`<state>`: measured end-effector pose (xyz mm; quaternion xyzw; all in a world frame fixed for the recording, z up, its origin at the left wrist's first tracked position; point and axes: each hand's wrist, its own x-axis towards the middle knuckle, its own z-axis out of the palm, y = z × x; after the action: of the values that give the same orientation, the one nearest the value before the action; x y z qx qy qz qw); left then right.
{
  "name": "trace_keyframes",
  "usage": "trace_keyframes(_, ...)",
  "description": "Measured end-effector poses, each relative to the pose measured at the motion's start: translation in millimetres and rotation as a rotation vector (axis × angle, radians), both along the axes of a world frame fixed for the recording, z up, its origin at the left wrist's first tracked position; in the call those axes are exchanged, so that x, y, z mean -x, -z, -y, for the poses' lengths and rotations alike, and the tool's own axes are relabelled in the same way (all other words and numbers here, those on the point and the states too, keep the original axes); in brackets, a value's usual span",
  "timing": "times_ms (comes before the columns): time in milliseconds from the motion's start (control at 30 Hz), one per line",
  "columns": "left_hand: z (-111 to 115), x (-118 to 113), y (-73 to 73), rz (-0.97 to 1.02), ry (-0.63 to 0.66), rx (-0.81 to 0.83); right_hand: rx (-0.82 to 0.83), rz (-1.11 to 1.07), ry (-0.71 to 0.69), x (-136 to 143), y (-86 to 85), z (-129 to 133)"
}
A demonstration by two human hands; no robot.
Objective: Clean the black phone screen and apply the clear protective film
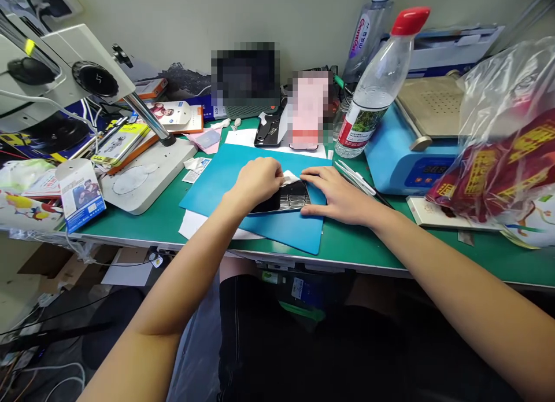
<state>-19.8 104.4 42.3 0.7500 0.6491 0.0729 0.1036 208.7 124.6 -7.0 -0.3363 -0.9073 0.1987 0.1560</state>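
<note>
A dark phone [297, 198] lies flat on a blue mat [212, 176], its glossy face reflecting light. My left hand [259, 182] is closed over the phone's left part, fingers bunched on a crumpled white wipe [289, 177] at the phone's far edge. Most of the wipe is hidden by those fingers. My right hand [336, 195] rests at the phone's right end, fingers and thumb spread apart along that side, steadying contact at the edge. Under the mat's near left corner some white paper [191, 224] sticks out.
A red-capped bottle [368, 95] stands behind my right hand, beside a blue heating device [390, 153] and a plastic bag of red packets [507, 159]. White tweezers [355, 176] lie nearby. On the left is a microscope stand [147, 188]; another phone [267, 130] lies at the back.
</note>
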Motion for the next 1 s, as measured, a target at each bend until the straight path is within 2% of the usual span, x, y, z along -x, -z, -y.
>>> trace_keyframes(133, 18, 36, -1.2, -0.012, -0.100, 0.026, 0.008, 0.003, 0.000, 0, -0.4, 1)
trace_keyframes(233, 28, 45, -0.2, -0.012, -0.121, 0.036, 0.003, 0.000, 0.012, 1, 1.0, 1)
trace_keyframes(300, 27, 33, 1.7, -0.024, -0.088, 0.019, -0.010, -0.006, 0.012, 2, 2.0, 1)
trace_keyframes(500, 9, -40, 5.9, -0.018, 0.041, -0.011, -0.023, -0.027, 0.004, 2, -0.9, 5)
trace_keyframes(567, 6, -47, 4.6, -0.005, 0.041, -0.006, -0.004, -0.027, 0.017, 2, -2.0, 6)
trace_keyframes(667, 13, -27, 3.0, 0.007, 0.002, 0.009, -0.001, -0.008, 0.052, 1, -2.1, 7)
trace_keyframes(800, 37, 29, 2.2, -0.002, -0.110, 0.038, 0.006, 0.023, 0.055, 1, -4.1, 8)
trace_keyframes(867, 51, 48, 2.1, 0.009, -0.163, 0.072, 0.024, 0.037, 0.052, 1, -6.2, 8)
trace_keyframes(933, 60, 52, 2.8, 0.003, -0.179, 0.077, 0.027, 0.044, 0.053, 1, -7.5, 8)
trace_keyframes(1000, 61, 40, 4.2, -0.012, -0.140, 0.059, 0.017, 0.036, 0.055, 1, -7.0, 7)
